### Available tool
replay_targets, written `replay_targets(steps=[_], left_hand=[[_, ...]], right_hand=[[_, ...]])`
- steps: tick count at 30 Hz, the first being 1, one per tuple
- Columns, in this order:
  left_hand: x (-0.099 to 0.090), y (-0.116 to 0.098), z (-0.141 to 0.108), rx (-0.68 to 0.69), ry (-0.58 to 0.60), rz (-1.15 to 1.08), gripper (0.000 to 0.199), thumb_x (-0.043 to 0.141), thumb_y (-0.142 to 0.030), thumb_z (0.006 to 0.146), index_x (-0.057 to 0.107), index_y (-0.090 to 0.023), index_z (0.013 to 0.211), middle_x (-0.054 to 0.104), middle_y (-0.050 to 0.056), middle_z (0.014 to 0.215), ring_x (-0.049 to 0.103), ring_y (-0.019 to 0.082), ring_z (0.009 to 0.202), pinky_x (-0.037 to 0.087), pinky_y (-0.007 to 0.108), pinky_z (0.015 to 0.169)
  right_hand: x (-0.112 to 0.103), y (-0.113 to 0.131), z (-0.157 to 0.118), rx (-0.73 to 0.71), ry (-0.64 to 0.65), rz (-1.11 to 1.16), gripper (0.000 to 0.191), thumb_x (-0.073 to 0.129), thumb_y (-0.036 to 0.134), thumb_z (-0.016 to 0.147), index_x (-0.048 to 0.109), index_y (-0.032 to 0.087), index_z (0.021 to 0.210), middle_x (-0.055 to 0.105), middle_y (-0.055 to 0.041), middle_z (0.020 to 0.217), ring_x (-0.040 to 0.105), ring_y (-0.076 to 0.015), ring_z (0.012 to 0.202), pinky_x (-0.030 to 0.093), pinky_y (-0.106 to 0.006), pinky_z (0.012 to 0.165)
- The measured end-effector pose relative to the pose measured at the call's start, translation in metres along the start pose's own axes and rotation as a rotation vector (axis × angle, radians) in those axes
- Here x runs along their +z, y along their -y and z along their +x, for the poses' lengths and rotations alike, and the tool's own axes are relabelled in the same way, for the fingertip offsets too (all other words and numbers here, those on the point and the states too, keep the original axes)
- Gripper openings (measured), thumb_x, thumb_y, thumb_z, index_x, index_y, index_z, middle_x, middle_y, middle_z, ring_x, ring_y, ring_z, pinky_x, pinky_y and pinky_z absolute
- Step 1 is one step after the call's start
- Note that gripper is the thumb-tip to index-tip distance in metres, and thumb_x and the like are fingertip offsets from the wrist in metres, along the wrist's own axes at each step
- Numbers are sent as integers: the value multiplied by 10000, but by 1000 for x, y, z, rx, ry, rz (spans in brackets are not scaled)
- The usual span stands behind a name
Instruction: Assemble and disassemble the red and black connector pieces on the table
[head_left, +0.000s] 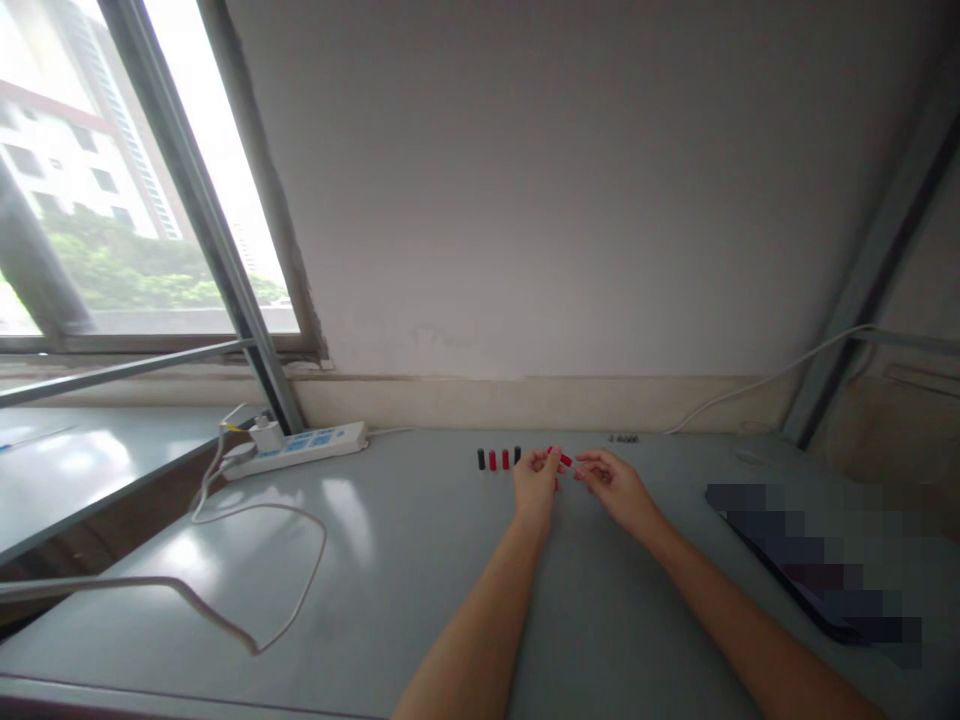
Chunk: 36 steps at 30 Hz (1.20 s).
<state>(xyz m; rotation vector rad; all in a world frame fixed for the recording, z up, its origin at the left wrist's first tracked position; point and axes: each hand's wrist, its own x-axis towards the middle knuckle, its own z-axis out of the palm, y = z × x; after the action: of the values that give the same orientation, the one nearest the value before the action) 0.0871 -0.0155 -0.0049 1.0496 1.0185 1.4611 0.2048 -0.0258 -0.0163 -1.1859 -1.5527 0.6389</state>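
Observation:
My left hand [537, 478] is closed on a small red cylinder [565, 460], which sticks out to the right from its fingertips. My right hand [606, 474] is just to the right of that cylinder, its fingers curved and a little apart, with nothing seen between them. Left of my left hand, small cylinders stand upright in a row: a black one [481, 459] at the end, two red ones [493, 460], and another black one [517, 455] beside my fingers. A bit of red shows under my left hand, mostly hidden.
Several tiny dark pieces [623, 439] lie near the wall. A white power strip [300, 450] with a plug and a looping cable [300, 512] sits on the left of the grey table [420, 600]. A dark flat object [795, 560], partly pixelated, lies at the right.

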Motion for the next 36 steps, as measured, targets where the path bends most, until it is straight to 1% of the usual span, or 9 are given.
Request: replay_targets(steps=[4,9,15,21,24,27,30,33,36], left_hand=[[0,3,2,33,16,12,336,620,-444,611,500,-131,624,518,-30,497,353,26,335,260,172,349],[0,7,4,79,35,50,265,596,-380,662,506,-130,657,524,-30,500,365,34,347,271,175,365],[-1,11,4,155,64,194,154,525,-276,729,541,-125,756,520,-34,495,400,58,382,304,185,410],[-2,10,-2,297,85,421,138,489,-248,757,567,-136,774,556,-7,548,503,95,502,372,207,523],[-3,9,-4,334,85,555,140,482,-233,765,582,-135,779,574,6,570,526,106,546,381,215,556],[-4,11,-4,346,151,682,140,492,-230,764,596,-138,783,604,21,615,541,114,586,388,224,586],[-5,15,-3,349,227,774,149,501,-245,762,607,-148,804,639,35,698,558,123,624,402,234,610],[-6,16,-3,345,254,830,171,482,-253,777,609,-162,846,655,38,764,579,133,685,418,239,644],[-7,14,-5,357,271,882,205,451,-273,800,607,-174,890,660,41,805,589,143,746,426,246,690]], right_hand=[[1,-5,-1,-13,35,-145,241,544,347,672,602,175,830,650,-57,751,583,-159,663,463,-303,640],[0,-7,-3,-7,86,-254,203,516,285,681,639,177,801,655,-57,758,576,-168,676,457,-309,654],[-7,-9,-1,43,43,-399,185,519,233,654,653,164,762,640,-71,740,560,-172,663,447,-306,635],[-15,-20,5,86,22,-341,179,508,220,661,639,153,762,620,-56,654,546,-161,598,441,-296,596],[-18,-26,6,106,-5,-311,158,512,213,662,632,154,746,630,-65,666,559,-164,606,447,-297,600],[-17,-28,8,80,-14,-248,165,522,255,679,625,160,765,645,-70,713,578,-165,646,458,-299,629],[-14,-27,8,34,46,-189,205,521,290,693,621,157,812,651,-65,730,584,-162,656,461,-295,639],[-11,-23,7,3,123,-153,198,517,294,697,621,160,799,655,-63,749,586,-163,672,456,-293,659],[-10,-15,4,2,163,-135,190,510,303,697,611,158,767,652,-65,756,582,-165,678,448,-291,659]])
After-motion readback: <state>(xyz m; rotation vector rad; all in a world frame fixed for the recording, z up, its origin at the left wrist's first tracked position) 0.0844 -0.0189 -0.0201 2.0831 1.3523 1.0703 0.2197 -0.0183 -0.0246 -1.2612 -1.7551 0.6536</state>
